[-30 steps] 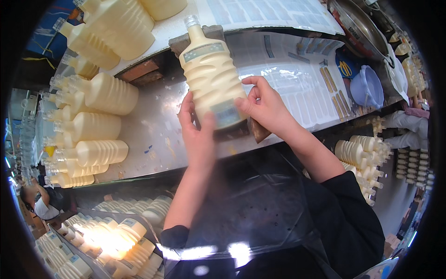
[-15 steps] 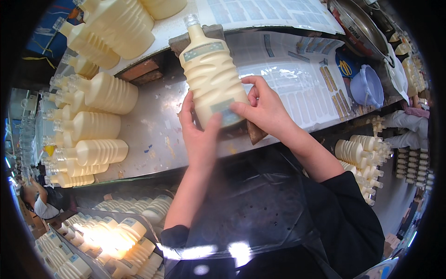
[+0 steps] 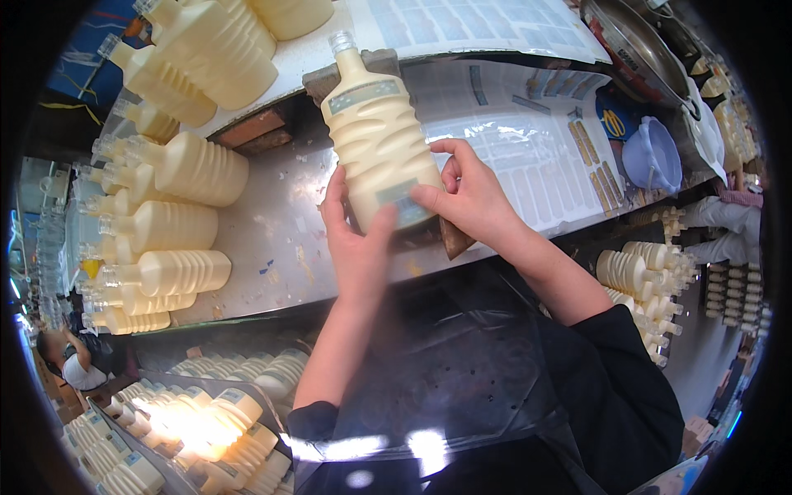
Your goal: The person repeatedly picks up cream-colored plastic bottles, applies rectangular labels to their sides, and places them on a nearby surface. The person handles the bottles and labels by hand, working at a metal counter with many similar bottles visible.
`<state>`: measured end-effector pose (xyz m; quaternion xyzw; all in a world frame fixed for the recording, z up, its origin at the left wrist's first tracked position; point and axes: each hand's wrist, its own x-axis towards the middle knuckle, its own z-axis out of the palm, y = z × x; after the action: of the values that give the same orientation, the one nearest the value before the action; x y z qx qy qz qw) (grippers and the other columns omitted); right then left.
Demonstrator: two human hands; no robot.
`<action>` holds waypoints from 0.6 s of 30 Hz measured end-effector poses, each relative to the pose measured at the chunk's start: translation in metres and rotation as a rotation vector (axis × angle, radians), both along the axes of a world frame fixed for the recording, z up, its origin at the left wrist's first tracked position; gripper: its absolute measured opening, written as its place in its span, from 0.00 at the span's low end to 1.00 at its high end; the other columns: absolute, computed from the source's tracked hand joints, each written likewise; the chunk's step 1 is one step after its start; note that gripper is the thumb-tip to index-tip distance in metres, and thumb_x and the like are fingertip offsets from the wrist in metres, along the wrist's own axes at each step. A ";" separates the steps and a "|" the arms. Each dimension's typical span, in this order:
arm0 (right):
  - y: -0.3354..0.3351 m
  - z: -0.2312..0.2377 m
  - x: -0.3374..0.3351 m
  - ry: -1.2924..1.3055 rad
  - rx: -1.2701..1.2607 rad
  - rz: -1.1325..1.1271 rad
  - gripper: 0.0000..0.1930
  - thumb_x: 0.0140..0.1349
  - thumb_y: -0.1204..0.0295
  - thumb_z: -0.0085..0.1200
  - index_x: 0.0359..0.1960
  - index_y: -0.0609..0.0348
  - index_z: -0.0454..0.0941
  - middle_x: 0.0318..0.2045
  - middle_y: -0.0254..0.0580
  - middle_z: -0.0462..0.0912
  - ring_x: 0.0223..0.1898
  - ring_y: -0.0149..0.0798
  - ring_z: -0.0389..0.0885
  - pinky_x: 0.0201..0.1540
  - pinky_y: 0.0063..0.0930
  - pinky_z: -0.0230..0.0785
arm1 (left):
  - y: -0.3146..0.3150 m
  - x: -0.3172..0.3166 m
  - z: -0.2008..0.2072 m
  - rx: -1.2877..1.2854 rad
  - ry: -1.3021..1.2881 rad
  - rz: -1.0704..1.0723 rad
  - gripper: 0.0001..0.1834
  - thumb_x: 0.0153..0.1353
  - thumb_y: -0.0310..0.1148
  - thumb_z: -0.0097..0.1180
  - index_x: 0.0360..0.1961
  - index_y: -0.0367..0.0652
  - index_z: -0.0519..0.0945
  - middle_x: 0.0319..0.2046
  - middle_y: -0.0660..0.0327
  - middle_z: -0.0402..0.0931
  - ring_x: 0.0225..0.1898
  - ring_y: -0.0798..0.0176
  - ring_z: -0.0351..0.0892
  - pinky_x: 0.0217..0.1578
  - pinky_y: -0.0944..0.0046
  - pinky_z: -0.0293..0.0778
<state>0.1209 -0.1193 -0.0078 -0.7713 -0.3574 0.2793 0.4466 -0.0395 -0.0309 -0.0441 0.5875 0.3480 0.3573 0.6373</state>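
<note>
A cream bottle [image 3: 381, 144] with a wavy ribbed body and a clear neck lies tilted on a rough block [image 3: 379, 63], its neck pointing away from me. A bluish-grey label strip [image 3: 363, 96] crosses its shoulder, and a second label [image 3: 398, 201] sits near its base. My left hand [image 3: 356, 243] grips the lower left side, its thumb smeared by motion at the lower label. On the other side, my right hand [image 3: 478, 196] holds the bottle with the thumb pressed on the label's right end. A brown wedge [image 3: 455, 239] shows beneath the base.
Several similar bottles [image 3: 177, 231] line the metal table's [image 3: 272, 206] left side; more stand on the upper shelf [image 3: 301, 51]. Label sheets [image 3: 528, 157] lie at the right, before a lavender bucket [image 3: 652, 154]. Crates of bottles [image 3: 198, 412] sit lower left. A person [image 3: 78, 363] is at far left.
</note>
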 end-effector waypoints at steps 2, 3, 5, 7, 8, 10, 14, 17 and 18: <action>0.002 -0.006 0.013 0.172 0.013 -0.006 0.26 0.62 0.65 0.65 0.58 0.63 0.72 0.31 0.30 0.76 0.33 0.24 0.73 0.38 0.21 0.69 | 0.001 -0.001 0.002 0.008 0.025 -0.010 0.49 0.54 0.33 0.69 0.75 0.40 0.57 0.65 0.49 0.59 0.68 0.51 0.62 0.68 0.52 0.64; 0.003 -0.007 0.021 0.258 0.019 -0.009 0.23 0.64 0.67 0.63 0.58 0.62 0.73 0.33 0.31 0.78 0.34 0.24 0.75 0.39 0.21 0.70 | 0.000 0.000 0.004 0.052 0.067 -0.011 0.50 0.52 0.34 0.70 0.75 0.40 0.57 0.64 0.49 0.59 0.68 0.50 0.63 0.68 0.52 0.64; 0.005 0.011 0.033 0.448 0.163 0.003 0.18 0.65 0.70 0.60 0.55 0.61 0.75 0.37 0.34 0.80 0.37 0.25 0.77 0.41 0.21 0.71 | -0.002 0.000 0.005 0.135 0.155 -0.002 0.53 0.49 0.37 0.72 0.75 0.40 0.57 0.63 0.48 0.59 0.66 0.48 0.63 0.67 0.51 0.64; 0.006 0.027 0.030 0.366 0.287 0.052 0.14 0.64 0.76 0.59 0.51 0.60 0.77 0.40 0.37 0.82 0.38 0.28 0.80 0.42 0.25 0.74 | -0.001 0.000 0.005 0.160 0.179 0.005 0.55 0.48 0.38 0.73 0.75 0.40 0.56 0.62 0.47 0.60 0.66 0.47 0.63 0.67 0.50 0.64; 0.007 0.034 0.023 0.174 0.310 0.142 0.15 0.62 0.75 0.59 0.51 0.61 0.78 0.40 0.41 0.82 0.39 0.33 0.82 0.43 0.28 0.75 | -0.001 0.001 0.004 0.174 0.191 0.004 0.55 0.47 0.39 0.73 0.75 0.40 0.56 0.62 0.47 0.60 0.66 0.46 0.63 0.67 0.49 0.64; 0.010 0.049 0.012 -0.212 0.345 0.322 0.16 0.59 0.75 0.59 0.49 0.62 0.79 0.41 0.49 0.84 0.40 0.44 0.85 0.44 0.35 0.77 | 0.000 -0.001 0.002 0.210 0.221 -0.016 0.55 0.51 0.37 0.74 0.76 0.42 0.54 0.66 0.49 0.59 0.67 0.51 0.63 0.67 0.53 0.63; 0.022 0.047 0.010 -0.626 0.396 0.381 0.13 0.58 0.77 0.60 0.46 0.61 0.79 0.37 0.49 0.83 0.38 0.54 0.84 0.41 0.41 0.77 | 0.000 -0.001 0.003 0.227 0.223 -0.032 0.54 0.54 0.34 0.73 0.77 0.43 0.53 0.68 0.51 0.59 0.67 0.54 0.63 0.67 0.55 0.63; 0.009 0.043 0.007 -0.926 0.564 0.410 0.11 0.56 0.75 0.61 0.42 0.55 0.82 0.35 0.39 0.83 0.35 0.43 0.85 0.37 0.35 0.76 | -0.001 -0.004 -0.004 0.104 0.104 -0.007 0.46 0.57 0.34 0.67 0.74 0.38 0.58 0.66 0.48 0.62 0.69 0.50 0.63 0.69 0.52 0.62; 0.002 0.042 0.001 -1.004 0.610 0.451 0.10 0.56 0.74 0.60 0.41 0.54 0.81 0.34 0.39 0.82 0.35 0.42 0.84 0.36 0.36 0.75 | 0.001 -0.005 -0.010 0.039 0.006 0.010 0.42 0.61 0.32 0.64 0.74 0.37 0.59 0.67 0.48 0.63 0.69 0.52 0.64 0.69 0.53 0.62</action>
<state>0.1222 -0.1173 0.0338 -0.5518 -0.7411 -0.1440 0.3543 -0.0449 -0.0303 -0.0542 0.5990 0.3459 0.3653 0.6230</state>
